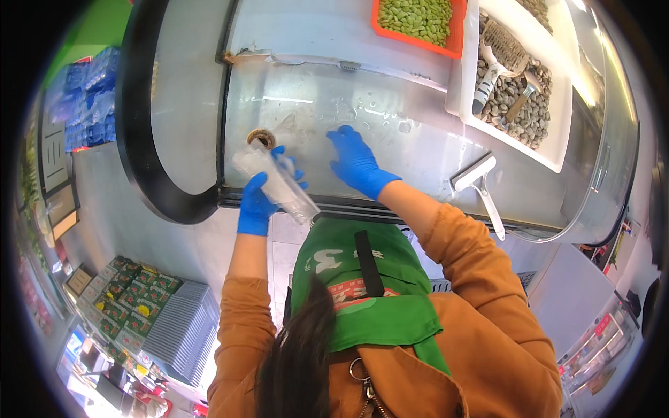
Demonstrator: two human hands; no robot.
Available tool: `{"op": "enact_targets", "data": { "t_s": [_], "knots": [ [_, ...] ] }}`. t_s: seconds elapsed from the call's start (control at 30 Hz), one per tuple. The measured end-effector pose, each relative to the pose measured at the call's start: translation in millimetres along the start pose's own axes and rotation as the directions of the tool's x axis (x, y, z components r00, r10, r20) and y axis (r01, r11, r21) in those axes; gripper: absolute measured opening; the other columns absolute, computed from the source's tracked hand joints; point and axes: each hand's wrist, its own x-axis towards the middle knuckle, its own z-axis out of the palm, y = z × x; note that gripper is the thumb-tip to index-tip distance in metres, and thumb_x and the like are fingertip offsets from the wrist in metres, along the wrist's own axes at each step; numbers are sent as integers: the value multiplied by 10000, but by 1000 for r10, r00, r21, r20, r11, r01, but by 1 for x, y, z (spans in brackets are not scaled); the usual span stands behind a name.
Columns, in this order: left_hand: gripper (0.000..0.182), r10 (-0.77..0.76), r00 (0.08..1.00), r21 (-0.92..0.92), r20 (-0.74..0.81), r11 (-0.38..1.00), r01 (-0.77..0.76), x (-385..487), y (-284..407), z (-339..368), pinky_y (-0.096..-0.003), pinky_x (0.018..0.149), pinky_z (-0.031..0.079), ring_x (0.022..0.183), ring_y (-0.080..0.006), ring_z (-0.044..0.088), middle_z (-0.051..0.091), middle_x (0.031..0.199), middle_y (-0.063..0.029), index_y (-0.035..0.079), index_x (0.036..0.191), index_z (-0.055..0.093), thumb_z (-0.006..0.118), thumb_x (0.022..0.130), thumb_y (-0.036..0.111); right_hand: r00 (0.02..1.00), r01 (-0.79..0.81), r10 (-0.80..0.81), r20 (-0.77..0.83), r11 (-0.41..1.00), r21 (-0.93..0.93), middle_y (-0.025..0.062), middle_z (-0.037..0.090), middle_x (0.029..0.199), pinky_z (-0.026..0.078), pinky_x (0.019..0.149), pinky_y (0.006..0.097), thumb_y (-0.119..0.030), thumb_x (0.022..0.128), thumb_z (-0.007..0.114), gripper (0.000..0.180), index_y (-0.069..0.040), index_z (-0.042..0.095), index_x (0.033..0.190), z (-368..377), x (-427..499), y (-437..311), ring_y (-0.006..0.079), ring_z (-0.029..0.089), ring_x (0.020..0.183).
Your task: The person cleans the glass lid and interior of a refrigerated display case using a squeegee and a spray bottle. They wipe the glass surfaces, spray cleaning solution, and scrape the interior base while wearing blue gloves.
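Observation:
My left hand [258,204], in a blue glove, grips a bundle of clear plastic [277,183], perhaps stacked packaging, near the front edge of the counter. The bundle slants, its upper end beside a round, brown-stained drain hole [263,137]. My right hand [358,162], also gloved in blue, is over the wet metal counter [308,109] with nothing in it. Its thumb is apart from the fingers; whether the fingertips touch the metal, I cannot tell. To its right lies a white squeegee [475,175], its handle reaching over the front edge.
A white tub [562,141] of clams stands at the right, with a mesh scoop [504,47] and a wooden-handled tool [517,107] on them. An orange basket [415,47] holds green beans. The counter's black curved rim [133,120] is at the left; boxes [136,298] are stacked behind.

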Motion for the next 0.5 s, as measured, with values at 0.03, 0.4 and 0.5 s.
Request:
{"op": "enact_targets", "data": {
  "t_s": [0.03,0.4,0.5],
  "knots": [
    [775,3,1000,14,-28,1000,-2,-10,9,-7,-625,1004,346,1201,-398,463,451,1276,-143,127,1394,310,695,735,261,993,-75,82,86,994,-79,174,441,1218,463,816,428,-118,745,654,524,-97,465,1233,3,6,-12,339,494,1067],
    [829,13,995,-104,-96,994,-23,-22,28,-31,-651,1022,283,1233,-426,405,445,1304,-136,168,1417,290,711,707,242,964,153,-94,249,961,-230,144,547,979,492,701,428,-98,798,545,234,-110,553,1031,38,13,-5,343,576,887],
    [826,-5,987,-14,-162,1000,3,-21,33,-31,-655,1023,277,1239,-433,397,434,1322,-143,162,1417,289,710,710,241,951,247,-183,249,935,-254,145,584,926,499,666,429,-83,782,559,194,-95,595,972,36,18,0,335,609,837]
  ]
}}
